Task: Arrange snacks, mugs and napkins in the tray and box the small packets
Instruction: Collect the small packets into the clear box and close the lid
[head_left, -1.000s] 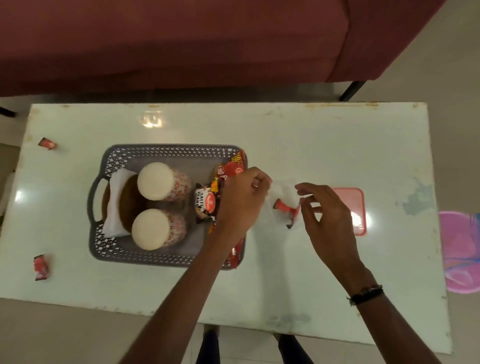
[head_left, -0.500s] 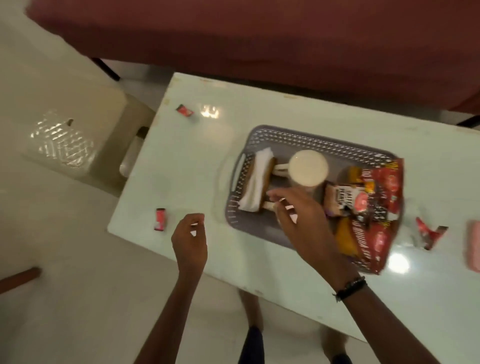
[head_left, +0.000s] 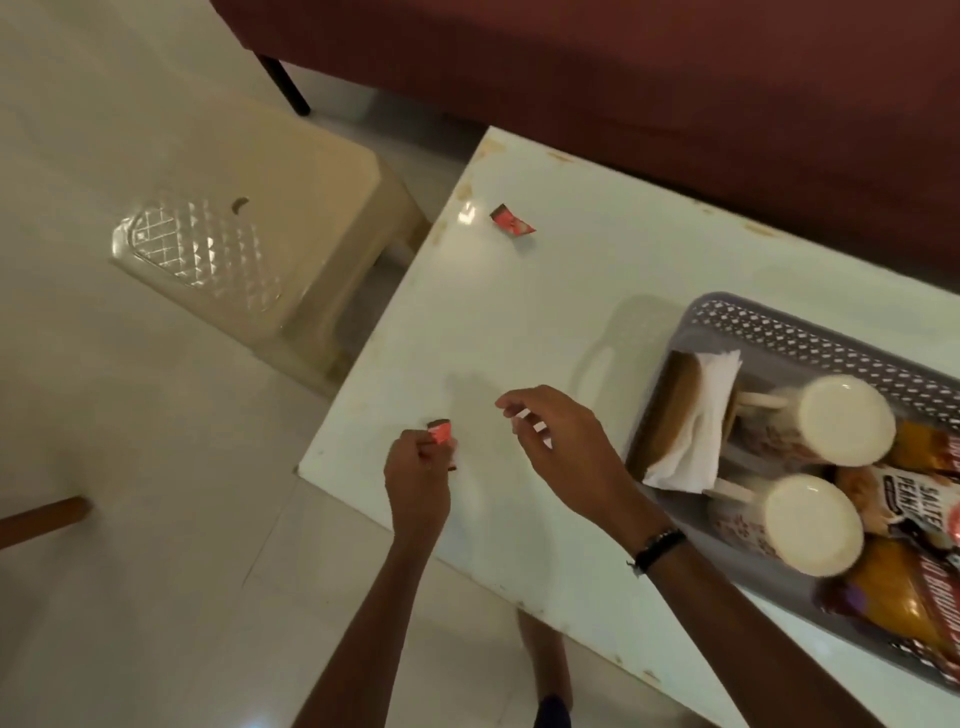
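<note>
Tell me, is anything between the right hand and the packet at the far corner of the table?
Nothing visible. Only bare table lies between the open right hand and the far packet. The left hand holds another packet.

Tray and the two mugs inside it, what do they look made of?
The tray looks like grey moulded plastic: its walls are a regular perforated lattice with a matte finish. The mugs seem glazed ceramic, with thick cream walls and a soft sheen, though that is not certain.

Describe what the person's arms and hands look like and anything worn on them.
Both forearms are bare, with no sleeves in view. The right hand has a dark beaded bracelet at the wrist. The left hand and its wrist carry nothing. No rings or gloves show.
</note>
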